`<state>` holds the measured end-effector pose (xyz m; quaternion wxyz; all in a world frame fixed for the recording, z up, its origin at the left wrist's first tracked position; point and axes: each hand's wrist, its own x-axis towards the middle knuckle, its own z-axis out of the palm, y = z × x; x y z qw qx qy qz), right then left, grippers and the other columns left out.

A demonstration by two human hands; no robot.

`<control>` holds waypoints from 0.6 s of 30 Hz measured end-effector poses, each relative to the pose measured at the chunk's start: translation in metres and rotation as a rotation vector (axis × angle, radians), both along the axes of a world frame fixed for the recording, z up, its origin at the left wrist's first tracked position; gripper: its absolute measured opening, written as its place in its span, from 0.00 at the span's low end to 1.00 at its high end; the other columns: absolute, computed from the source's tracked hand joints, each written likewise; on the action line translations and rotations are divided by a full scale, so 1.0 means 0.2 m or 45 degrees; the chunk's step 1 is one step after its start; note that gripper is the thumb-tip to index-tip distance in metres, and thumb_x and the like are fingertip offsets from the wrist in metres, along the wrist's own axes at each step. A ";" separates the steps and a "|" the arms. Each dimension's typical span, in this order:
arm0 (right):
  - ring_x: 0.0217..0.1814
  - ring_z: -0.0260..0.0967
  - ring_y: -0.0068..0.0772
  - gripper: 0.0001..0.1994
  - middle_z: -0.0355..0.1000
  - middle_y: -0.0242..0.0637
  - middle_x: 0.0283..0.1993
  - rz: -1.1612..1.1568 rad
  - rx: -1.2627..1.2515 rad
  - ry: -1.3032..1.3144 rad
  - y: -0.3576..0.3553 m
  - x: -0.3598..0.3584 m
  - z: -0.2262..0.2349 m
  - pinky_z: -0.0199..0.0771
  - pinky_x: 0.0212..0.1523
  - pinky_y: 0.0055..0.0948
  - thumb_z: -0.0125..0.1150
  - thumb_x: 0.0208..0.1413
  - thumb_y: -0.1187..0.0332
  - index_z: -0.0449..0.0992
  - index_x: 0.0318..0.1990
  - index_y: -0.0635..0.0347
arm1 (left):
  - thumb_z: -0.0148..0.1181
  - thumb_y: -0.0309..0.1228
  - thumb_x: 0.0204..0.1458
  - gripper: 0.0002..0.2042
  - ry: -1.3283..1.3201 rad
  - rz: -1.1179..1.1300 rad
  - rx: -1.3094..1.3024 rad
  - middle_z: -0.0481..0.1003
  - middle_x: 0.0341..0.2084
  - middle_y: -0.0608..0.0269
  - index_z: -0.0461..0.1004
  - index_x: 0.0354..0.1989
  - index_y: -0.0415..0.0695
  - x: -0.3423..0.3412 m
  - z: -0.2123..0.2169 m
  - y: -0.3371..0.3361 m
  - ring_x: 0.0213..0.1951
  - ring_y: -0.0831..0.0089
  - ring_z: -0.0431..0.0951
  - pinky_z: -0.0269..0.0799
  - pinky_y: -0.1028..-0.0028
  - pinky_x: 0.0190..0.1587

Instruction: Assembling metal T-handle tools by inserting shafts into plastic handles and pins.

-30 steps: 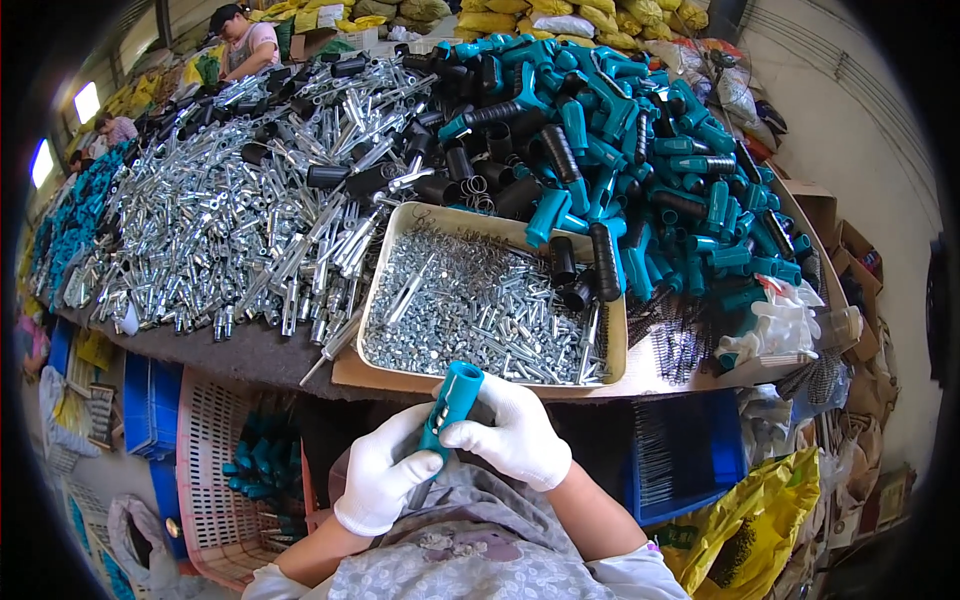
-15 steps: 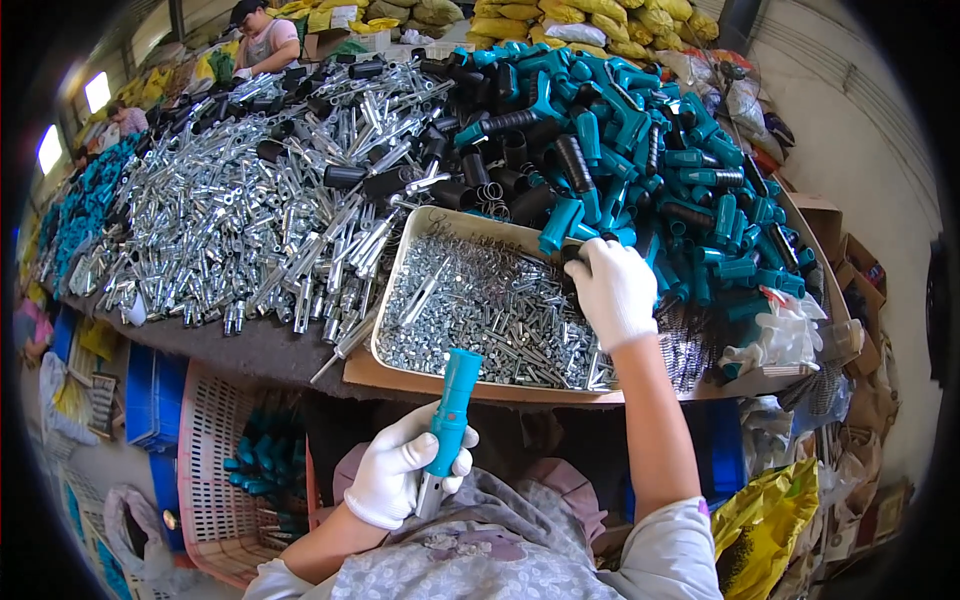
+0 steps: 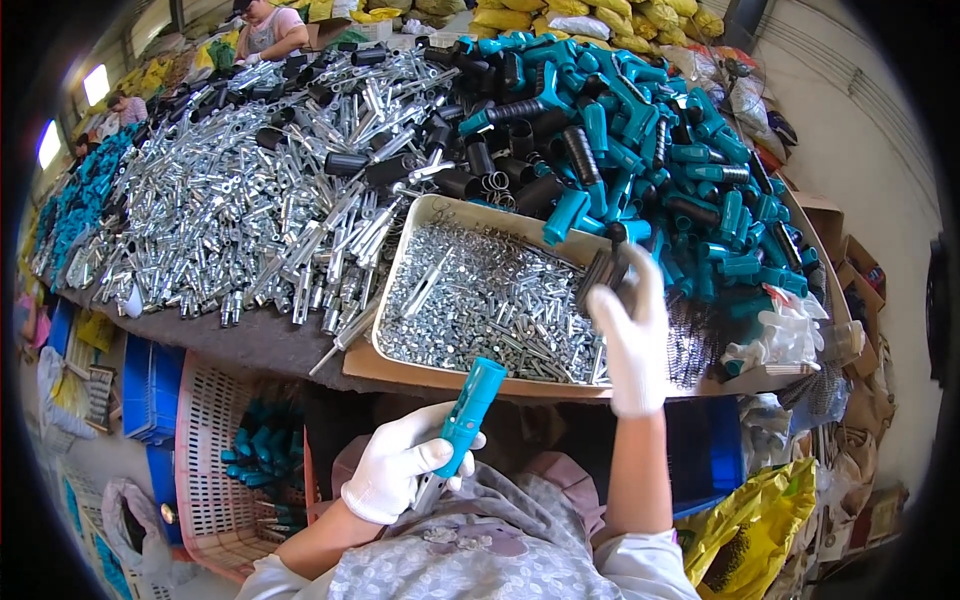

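Observation:
My left hand point(image 3: 395, 470), in a white glove, is wrapped round a teal plastic tubular handle point(image 3: 472, 405). A metal piece point(image 3: 428, 492) sticks out of the handle's lower end, and its upper end tilts to the right. My gloved right hand point(image 3: 637, 340) is raised over the right end of a shallow white tray point(image 3: 392, 285), its thumb and forefinger apart. Dark, blurred parts point(image 3: 602, 272) show beside these fingers; whether they are held is unclear. Small metal pins, nuts and springs point(image 3: 500, 300) fill the tray.
Silvery metal parts point(image 3: 220, 210) are heaped left of the tray, teal and black plastic pieces point(image 3: 640, 130) behind and to its right. Under the table's front edge stands a pink basket point(image 3: 215, 470) with teal handles. A yellow bag point(image 3: 755, 530) lies low right. Another person point(image 3: 270, 35) is far left.
My right hand has drawn back toward me from the tray's far right corner, its fingers now spread wider. The teal handle in my left hand has tilted further right.

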<state>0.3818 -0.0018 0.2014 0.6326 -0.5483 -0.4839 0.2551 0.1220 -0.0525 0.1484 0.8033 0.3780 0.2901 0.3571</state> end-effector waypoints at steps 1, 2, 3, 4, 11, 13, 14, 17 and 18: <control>0.48 0.65 0.24 0.29 0.67 0.33 0.51 0.155 -0.071 0.237 -0.09 -0.07 0.01 0.70 0.50 0.26 0.61 0.54 0.74 0.62 0.65 0.61 | 0.66 0.43 0.54 0.37 0.004 0.000 -0.009 0.75 0.42 0.46 0.60 0.63 0.26 0.01 0.01 0.01 0.35 0.66 0.78 0.76 0.71 0.35; 0.52 0.64 0.25 0.30 0.65 0.34 0.53 0.326 -0.142 0.352 -0.15 -0.10 -0.02 0.68 0.54 0.27 0.61 0.54 0.75 0.61 0.66 0.61 | 0.64 0.38 0.56 0.34 0.009 -0.063 -0.010 0.75 0.44 0.46 0.60 0.64 0.27 0.01 0.02 0.01 0.37 0.67 0.78 0.76 0.72 0.37; 0.53 0.64 0.25 0.30 0.66 0.34 0.52 0.368 -0.148 0.285 -0.21 -0.14 -0.03 0.69 0.56 0.28 0.61 0.54 0.77 0.61 0.66 0.61 | 0.62 0.33 0.58 0.31 0.015 -0.124 -0.012 0.75 0.46 0.45 0.60 0.65 0.28 0.02 0.02 0.01 0.38 0.68 0.78 0.77 0.73 0.39; 0.54 0.65 0.25 0.30 0.66 0.34 0.52 0.436 -0.205 0.357 -0.23 -0.16 -0.03 0.69 0.57 0.29 0.60 0.54 0.77 0.61 0.66 0.62 | 0.63 0.35 0.57 0.32 -0.001 -0.178 0.001 0.75 0.46 0.44 0.60 0.65 0.28 0.03 0.01 0.02 0.38 0.68 0.78 0.76 0.73 0.39; 0.53 0.70 0.28 0.26 0.70 0.40 0.55 0.562 -0.200 0.108 -0.30 -0.19 -0.16 0.71 0.56 0.29 0.61 0.55 0.73 0.66 0.63 0.66 | 0.65 0.40 0.55 0.35 -0.128 -0.224 -0.139 0.75 0.42 0.48 0.61 0.63 0.27 0.04 -0.05 0.00 0.36 0.68 0.78 0.76 0.74 0.38; 0.51 0.74 0.40 0.30 0.71 0.50 0.54 0.573 -0.306 -0.292 -0.36 -0.24 -0.15 0.73 0.55 0.32 0.65 0.54 0.65 0.65 0.64 0.65 | 0.65 0.44 0.55 0.34 -0.150 -0.226 -0.119 0.76 0.36 0.52 0.65 0.60 0.28 0.01 -0.05 -0.01 0.34 0.69 0.78 0.75 0.75 0.36; 0.51 0.74 0.45 0.33 0.70 0.53 0.56 0.477 -0.186 -0.308 -0.39 -0.28 -0.18 0.73 0.54 0.35 0.67 0.52 0.62 0.64 0.64 0.65 | 0.66 0.47 0.54 0.34 -0.042 -0.179 -0.016 0.76 0.33 0.54 0.67 0.57 0.28 0.02 -0.04 -0.01 0.32 0.72 0.77 0.73 0.77 0.34; 0.51 0.72 0.51 0.33 0.71 0.53 0.53 0.354 0.008 -0.644 -0.41 -0.27 -0.23 0.71 0.55 0.40 0.69 0.49 0.64 0.65 0.62 0.68 | 0.66 0.54 0.51 0.43 0.139 -0.204 0.140 0.75 0.31 0.58 0.62 0.63 0.27 0.04 0.03 0.00 0.28 0.76 0.75 0.69 0.81 0.29; 0.51 0.72 0.53 0.33 0.71 0.54 0.51 0.347 -0.040 -0.679 -0.43 -0.26 -0.22 0.71 0.55 0.41 0.70 0.49 0.63 0.66 0.61 0.68 | 0.67 0.57 0.48 0.48 0.196 -0.126 0.194 0.75 0.30 0.60 0.59 0.66 0.29 0.09 0.07 -0.01 0.28 0.80 0.74 0.67 0.82 0.28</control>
